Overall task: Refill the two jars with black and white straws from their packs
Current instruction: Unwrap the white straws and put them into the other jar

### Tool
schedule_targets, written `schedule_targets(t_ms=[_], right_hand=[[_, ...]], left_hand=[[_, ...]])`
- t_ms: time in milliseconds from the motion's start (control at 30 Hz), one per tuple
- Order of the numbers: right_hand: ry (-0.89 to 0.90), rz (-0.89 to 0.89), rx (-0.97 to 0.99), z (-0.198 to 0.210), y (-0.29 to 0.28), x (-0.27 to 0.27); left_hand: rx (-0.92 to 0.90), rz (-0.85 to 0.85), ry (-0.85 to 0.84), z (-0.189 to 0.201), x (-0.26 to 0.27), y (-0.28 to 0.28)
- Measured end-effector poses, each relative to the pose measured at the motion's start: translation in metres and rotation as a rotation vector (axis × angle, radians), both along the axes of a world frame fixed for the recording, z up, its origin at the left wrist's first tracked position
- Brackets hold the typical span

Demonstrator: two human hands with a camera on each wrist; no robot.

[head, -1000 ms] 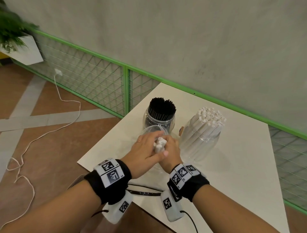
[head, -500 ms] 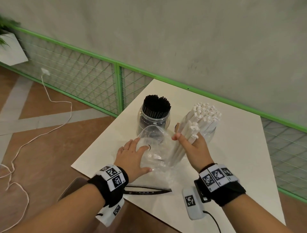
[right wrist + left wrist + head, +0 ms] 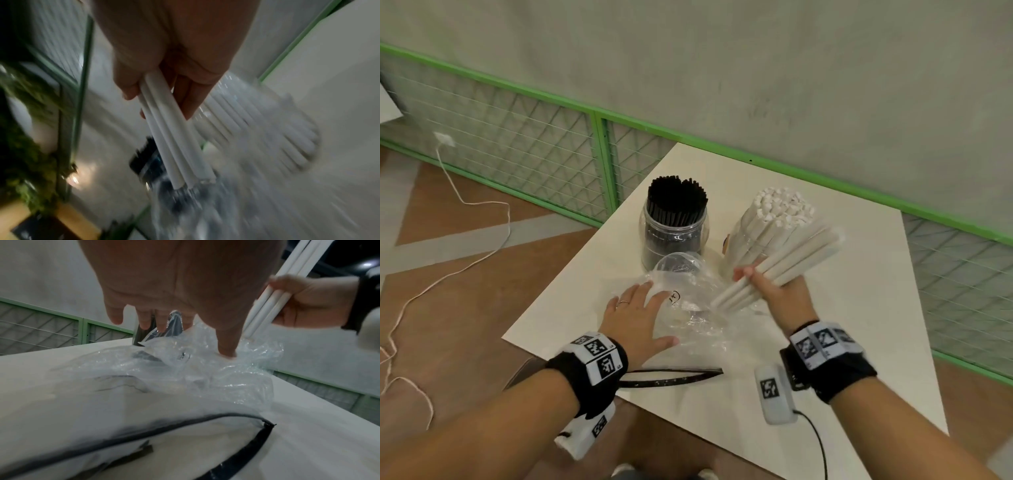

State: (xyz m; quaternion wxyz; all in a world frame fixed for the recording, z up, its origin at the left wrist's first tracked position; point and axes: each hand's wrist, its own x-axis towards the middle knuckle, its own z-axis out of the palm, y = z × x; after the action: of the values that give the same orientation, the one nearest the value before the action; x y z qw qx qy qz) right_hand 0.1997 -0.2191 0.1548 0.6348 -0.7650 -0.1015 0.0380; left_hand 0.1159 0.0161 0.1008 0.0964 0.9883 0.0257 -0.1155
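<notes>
Two clear jars stand on the white table [image 3: 825, 359]: the left jar [image 3: 674, 236] is packed with black straws, the right jar [image 3: 750, 240] with white straws [image 3: 782, 205]. My right hand [image 3: 770, 291] grips a bundle of white straws [image 3: 791, 262] [image 3: 176, 146] [image 3: 273, 303], tilted up to the right in front of the right jar. The bundle's lower ends hang just above the crumpled clear plastic pack [image 3: 695, 308] [image 3: 205, 369]. My left hand [image 3: 635, 313] [image 3: 185, 296] lies flat with spread fingers on that pack, pressing it to the table.
A clear zip pouch with a black zipper [image 3: 671, 377] [image 3: 144, 434] lies near the table's front edge. A green-framed mesh fence [image 3: 599, 161] and grey wall run behind the table. A white cable [image 3: 465, 240] trails over the floor at left.
My right hand pulled the white straw bundle out of the plastic pack, lifting and swinging it right toward the white jar. My left hand let go of the bundle and flattened onto the pack.
</notes>
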Motion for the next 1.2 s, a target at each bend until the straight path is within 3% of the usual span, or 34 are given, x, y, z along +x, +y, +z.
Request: schedule_targets(t_ms=[133, 267, 567, 933, 1200], right_hand=[[-0.147, -0.037, 0.137, 0.065, -0.027, 0.022], [-0.253, -0.025, -0.041, 0.091, -0.05, 0.053], [-0.214, 0.035, -0.247, 0.073, -0.027, 0.109], [-0.171, -0.022, -0.063, 0.058, -0.026, 0.098], [-0.117, -0.026, -0.215, 0.05, -0.02, 0.106]], left_hand=[[-0.024, 0.023, -0.075, 0.003, -0.003, 0.001], [-0.016, 0.044, -0.025, 0.002, -0.006, 0.0], [-0.038, 0.072, -0.004, 0.005, -0.005, -0.006], [-0.056, 0.097, -0.004, 0.007, -0.002, -0.007], [-0.066, 0.113, 0.005, 0.008, 0.002, -0.009]])
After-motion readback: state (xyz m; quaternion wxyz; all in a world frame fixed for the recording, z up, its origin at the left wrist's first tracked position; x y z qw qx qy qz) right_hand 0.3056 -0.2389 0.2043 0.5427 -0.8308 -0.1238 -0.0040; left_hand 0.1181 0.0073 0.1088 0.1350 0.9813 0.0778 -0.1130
